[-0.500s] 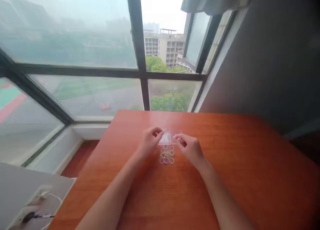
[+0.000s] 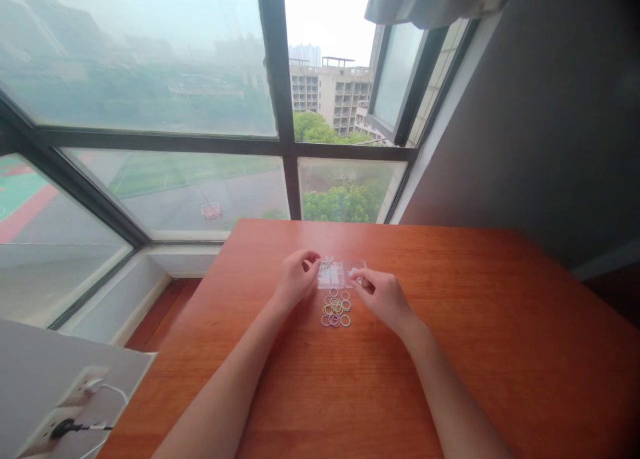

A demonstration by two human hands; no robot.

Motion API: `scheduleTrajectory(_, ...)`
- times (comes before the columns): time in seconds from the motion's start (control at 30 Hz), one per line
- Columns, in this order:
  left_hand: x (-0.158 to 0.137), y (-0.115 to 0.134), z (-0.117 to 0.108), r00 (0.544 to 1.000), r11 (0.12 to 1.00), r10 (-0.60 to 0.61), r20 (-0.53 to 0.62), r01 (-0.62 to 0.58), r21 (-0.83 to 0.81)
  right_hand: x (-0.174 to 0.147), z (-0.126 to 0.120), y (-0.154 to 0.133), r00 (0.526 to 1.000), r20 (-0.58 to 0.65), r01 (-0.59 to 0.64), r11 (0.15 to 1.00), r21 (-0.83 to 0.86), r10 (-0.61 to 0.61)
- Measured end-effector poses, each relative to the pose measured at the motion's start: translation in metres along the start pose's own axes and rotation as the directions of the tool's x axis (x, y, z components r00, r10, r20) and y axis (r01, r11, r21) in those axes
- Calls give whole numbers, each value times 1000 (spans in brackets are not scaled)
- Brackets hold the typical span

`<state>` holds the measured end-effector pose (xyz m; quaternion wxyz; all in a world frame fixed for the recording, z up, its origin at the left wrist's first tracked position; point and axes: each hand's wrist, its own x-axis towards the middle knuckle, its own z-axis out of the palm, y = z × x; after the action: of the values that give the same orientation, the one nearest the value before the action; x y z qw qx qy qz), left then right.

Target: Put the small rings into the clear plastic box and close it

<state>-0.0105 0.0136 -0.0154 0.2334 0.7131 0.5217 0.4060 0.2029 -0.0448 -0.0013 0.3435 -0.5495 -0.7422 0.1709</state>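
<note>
A clear plastic box [image 2: 330,277] with small compartments lies on the table, its transparent lid [image 2: 361,266] folded out to the right. Small pale bits sit in the far left part of the box. My left hand [image 2: 299,274] is at the box's left edge, thumb and fingers pinched together; what is between them is too small to make out. Over the lid, my right hand [image 2: 383,291] pinches a small white piece [image 2: 352,272]. Just in front of the box, several thin rings [image 2: 334,307], whitish, yellowish and pinkish, lie in an overlapping cluster.
The reddish-brown wooden table [image 2: 320,392] reaches back to a dark-framed window [image 2: 287,112]. A grey wall [image 2: 505,126] rises to the right. Low at the left are wall sockets [image 2: 75,396] with plugged-in cables beside the table edge.
My left hand has drawn slightly left, from over the box to its edge, uncovering the small bits inside. My right hand stays nearly in place, still pinching.
</note>
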Motion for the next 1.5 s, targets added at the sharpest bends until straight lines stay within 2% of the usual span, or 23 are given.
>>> scheduleTrajectory(0.1,0,-1,-1,1000,1000,2,-1,-2,-8,-1,-3,-1,989,145,-10,1000,19,7)
scheduleTrajectory(0.23,1,-1,-2,1000,1000,7,4,-7,-29,-5,-6,-5,942,334,-27,999,33,15)
scheduleTrajectory(0.4,1,2,-2,1000,999,8,12,-8,-47,-7,-6,-9,903,429,-27,999,-26,35)
scheduleTrajectory(0.77,1,6,-5,1000,999,3,10,-2,-51,-6,-5,-4,910,407,-38,995,-96,74)
scheduleTrajectory(1.0,1,8,-6,1000,999,5,17,-4,-52,-5,-5,-6,890,448,-38,993,-111,84)
scheduleTrajectory(1.2,1,10,-6,1000,998,5,24,-3,-68,-5,-7,-8,909,411,-32,993,-111,75)
scheduleTrajectory(1.37,1,10,-7,1000,998,11,24,-9,-62,-3,-9,-5,927,353,-64,981,-183,126)
scheduleTrajectory(1.5,1,10,-6,1000,998,6,31,-4,-61,-4,-7,-6,924,362,-56,981,-188,122)
